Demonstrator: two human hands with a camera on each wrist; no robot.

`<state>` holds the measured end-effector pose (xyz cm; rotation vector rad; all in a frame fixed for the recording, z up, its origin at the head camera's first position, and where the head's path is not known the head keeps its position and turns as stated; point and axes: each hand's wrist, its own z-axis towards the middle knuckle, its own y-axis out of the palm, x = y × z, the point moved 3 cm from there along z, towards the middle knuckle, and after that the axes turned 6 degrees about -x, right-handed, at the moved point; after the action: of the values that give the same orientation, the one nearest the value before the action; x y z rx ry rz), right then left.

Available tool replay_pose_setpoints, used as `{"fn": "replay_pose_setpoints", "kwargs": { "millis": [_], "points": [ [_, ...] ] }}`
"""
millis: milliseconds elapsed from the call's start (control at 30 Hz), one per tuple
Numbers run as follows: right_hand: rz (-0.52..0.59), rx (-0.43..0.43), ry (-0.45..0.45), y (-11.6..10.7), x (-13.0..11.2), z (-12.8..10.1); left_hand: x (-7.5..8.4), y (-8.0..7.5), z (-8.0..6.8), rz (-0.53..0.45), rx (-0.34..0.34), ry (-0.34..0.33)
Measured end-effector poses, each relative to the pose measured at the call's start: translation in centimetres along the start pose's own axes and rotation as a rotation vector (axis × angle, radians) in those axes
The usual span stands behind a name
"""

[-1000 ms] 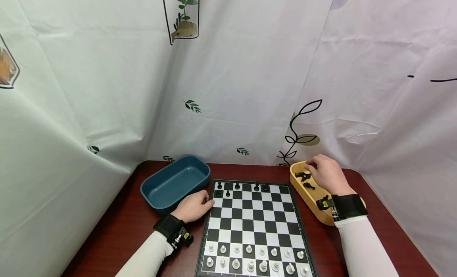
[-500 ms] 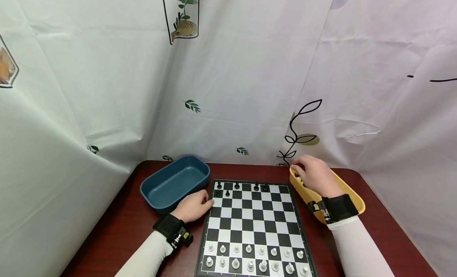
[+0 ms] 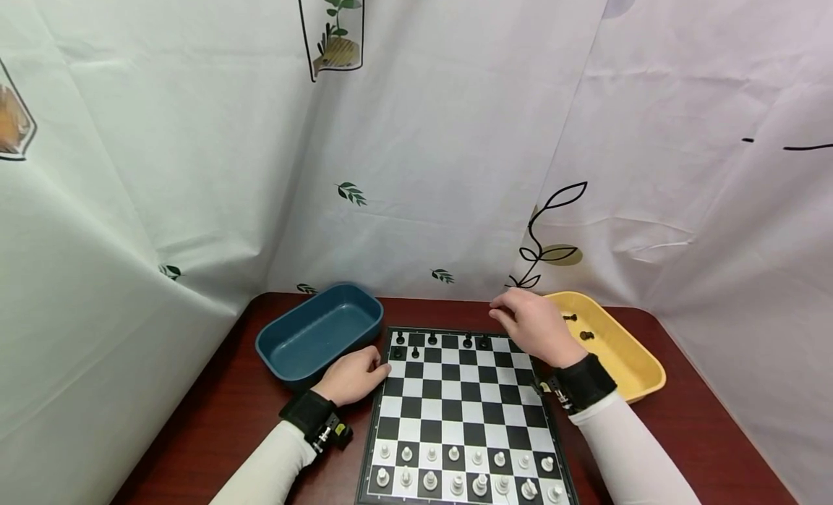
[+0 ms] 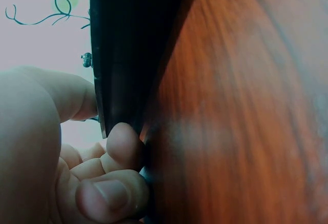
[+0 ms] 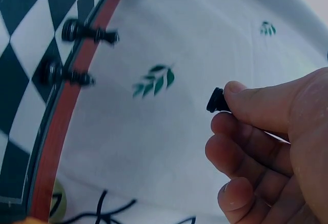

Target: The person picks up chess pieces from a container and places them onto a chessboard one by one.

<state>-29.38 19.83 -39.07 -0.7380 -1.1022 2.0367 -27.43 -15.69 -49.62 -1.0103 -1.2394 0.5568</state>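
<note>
My right hand hangs over the far right corner of the chessboard, between the board and the yellow tray; from the right wrist camera I see its thumb and fingers pinching a small black chess piece, with only the piece's end showing past the fingertips; I cannot tell which piece it is; the other fingers curl loosely under it.

My left hand rests on the dark red table, at the left edge of the board near its far corner; from the left wrist view the fingers are curled and pressed against the board's dark rim, the thumb lying along it; the hand touches the board and holds nothing else that I can see.

On the board I count 6 black pieces at the far end, 4 in the back row and 2 in the next row on the left; the white pieces stand in 2 full rows at the near end; 2 of the black pieces also show in the right wrist view, standing at the board's edge.

In the yellow tray I see 2 black pieces lying apart from each other; the blue tray sits to the left of the board, just beyond my left hand; a white curtain with leaf prints hangs behind the table.
</note>
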Motion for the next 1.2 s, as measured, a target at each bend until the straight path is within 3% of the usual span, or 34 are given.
{"fn": "replay_pose_setpoints", "kwargs": {
  "millis": [367,1200],
  "points": [
    [0.054,-0.133,-0.119,2.2,-3.6,1.6,0.1,-0.1,-0.1,0.004,-0.010,-0.012],
    [0.015,-0.373,-0.236,7.1,-6.5,3.8,0.2,0.0,0.0,0.006,-0.014,-0.010]
  ]
}}
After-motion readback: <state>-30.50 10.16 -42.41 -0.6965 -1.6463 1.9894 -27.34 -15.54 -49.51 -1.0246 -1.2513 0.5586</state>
